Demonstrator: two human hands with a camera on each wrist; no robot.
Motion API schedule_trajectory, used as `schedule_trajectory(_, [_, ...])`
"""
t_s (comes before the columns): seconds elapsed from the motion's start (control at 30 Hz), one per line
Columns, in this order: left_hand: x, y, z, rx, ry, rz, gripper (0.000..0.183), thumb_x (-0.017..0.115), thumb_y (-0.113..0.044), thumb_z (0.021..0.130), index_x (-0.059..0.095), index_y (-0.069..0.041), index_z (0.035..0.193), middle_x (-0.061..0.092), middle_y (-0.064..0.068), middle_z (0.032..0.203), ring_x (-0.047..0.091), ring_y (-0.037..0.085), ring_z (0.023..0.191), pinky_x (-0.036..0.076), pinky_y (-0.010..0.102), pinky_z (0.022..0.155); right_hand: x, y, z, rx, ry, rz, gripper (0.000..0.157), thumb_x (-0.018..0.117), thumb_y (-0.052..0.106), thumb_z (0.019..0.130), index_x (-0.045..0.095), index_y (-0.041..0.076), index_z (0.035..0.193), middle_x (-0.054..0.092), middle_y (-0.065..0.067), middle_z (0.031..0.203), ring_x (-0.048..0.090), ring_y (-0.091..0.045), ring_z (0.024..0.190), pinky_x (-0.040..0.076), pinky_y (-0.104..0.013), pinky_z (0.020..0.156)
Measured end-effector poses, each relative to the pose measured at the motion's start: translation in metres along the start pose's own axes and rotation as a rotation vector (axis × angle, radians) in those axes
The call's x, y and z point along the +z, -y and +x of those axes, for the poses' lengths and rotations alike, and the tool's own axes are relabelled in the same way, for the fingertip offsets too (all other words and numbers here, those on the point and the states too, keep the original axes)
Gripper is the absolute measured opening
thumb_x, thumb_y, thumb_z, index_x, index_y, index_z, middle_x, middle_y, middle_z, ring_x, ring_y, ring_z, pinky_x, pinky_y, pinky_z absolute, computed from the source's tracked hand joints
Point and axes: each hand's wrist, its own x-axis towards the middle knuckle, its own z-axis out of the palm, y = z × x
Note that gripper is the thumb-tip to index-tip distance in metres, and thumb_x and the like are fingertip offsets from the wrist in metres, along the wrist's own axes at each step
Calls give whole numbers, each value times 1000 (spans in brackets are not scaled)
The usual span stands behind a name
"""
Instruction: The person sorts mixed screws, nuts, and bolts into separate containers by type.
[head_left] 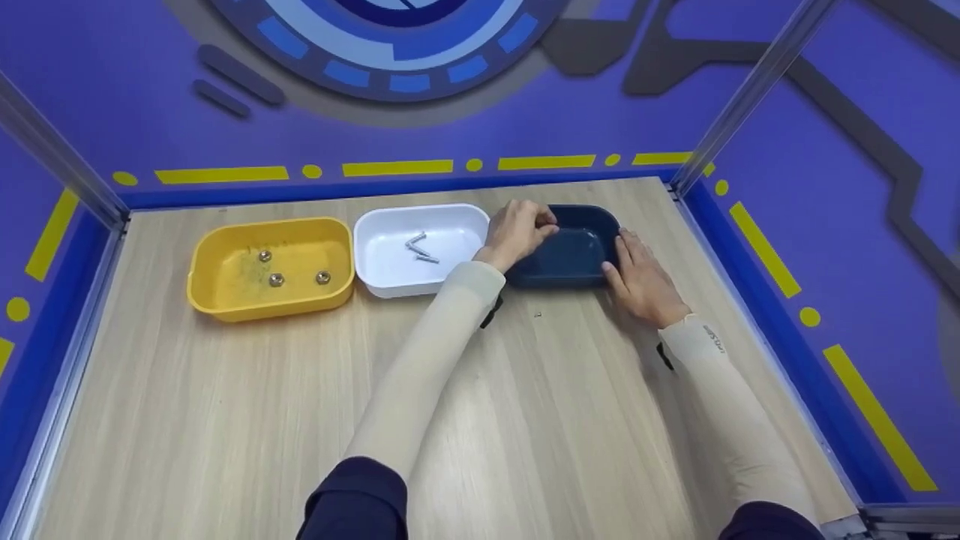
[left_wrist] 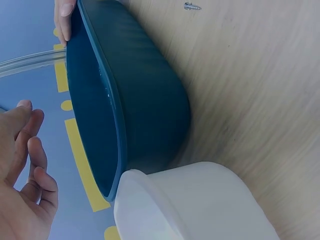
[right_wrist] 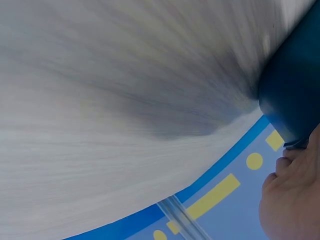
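Over the left end of a dark blue tray (head_left: 566,281) is my left hand (head_left: 517,231), its fingers loosely bent. In the left wrist view that hand (left_wrist: 22,170) hangs beside the tray's mouth, with nothing visible between its fingers. My right hand (head_left: 643,281) rests its straightened fingers against the tray's right rim. Small bright specks show inside the tray in the left wrist view; I cannot tell what they are. A small silver screw (left_wrist: 192,6) lies on the table in front of the tray.
A white tray (head_left: 409,289) holding several silver bolts (head_left: 420,249) sits left of the dark one. Farther left, a yellow tray (head_left: 262,309) contains 3 nuts (head_left: 277,280). Purple panels (head_left: 420,142) wall the wooden tabletop (head_left: 262,420) at the back and sides.
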Motion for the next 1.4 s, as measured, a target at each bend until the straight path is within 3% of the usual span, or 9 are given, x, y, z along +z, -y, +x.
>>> schedule_trajectory(0.23, [1, -1, 1, 11, -3, 1, 20, 73, -30, 104, 83, -19, 117, 82, -5, 111, 74, 11, 100, 60, 29, 92, 1, 2, 3, 8, 15, 6, 74, 31, 44, 116, 21, -12, 165, 14, -29, 176, 16, -47, 164, 15, -60, 135])
schedule_trajectory(0.47, [-1, 0, 3, 5, -9, 30, 29, 73, -32, 104, 78, -19, 129, 80, -5, 120, 74, 13, 113, 59, 32, 99, -1, 6, 5, -4, 3, 7, 73, 33, 42, 116, 22, -13, 164, 16, -30, 175, 18, -48, 163, 19, -62, 133])
schedule_trajectory(0.67, [-1, -1, 1, 6, -14, 62, 28, 73, -34, 104, 78, -22, 128, 79, -5, 125, 74, 15, 115, 59, 33, 98, 0, 6, 6, -1, 8, 6, 74, 31, 43, 116, 22, -13, 164, 17, -30, 175, 18, -48, 163, 19, -63, 133])
schedule_trajectory(1.0, [2, -7, -7, 36, 8, 104, 34, 71, -38, 104, 75, -20, 133, 75, -3, 134, 69, 19, 127, 56, 35, 107, 0, 4, 5, 12, 23, 2, 74, 30, 43, 116, 21, -13, 164, 15, -31, 175, 17, -48, 163, 19, -62, 133])
schedule_trajectory(1.4, [10, -5, -25, 97, 44, 102, 36, 70, -34, 105, 72, -17, 137, 72, 0, 134, 66, 21, 125, 55, 35, 108, -1, 2, 3, 23, 32, 1, 76, 30, 45, 116, 21, -13, 164, 14, -31, 176, 14, -47, 164, 16, -60, 134])
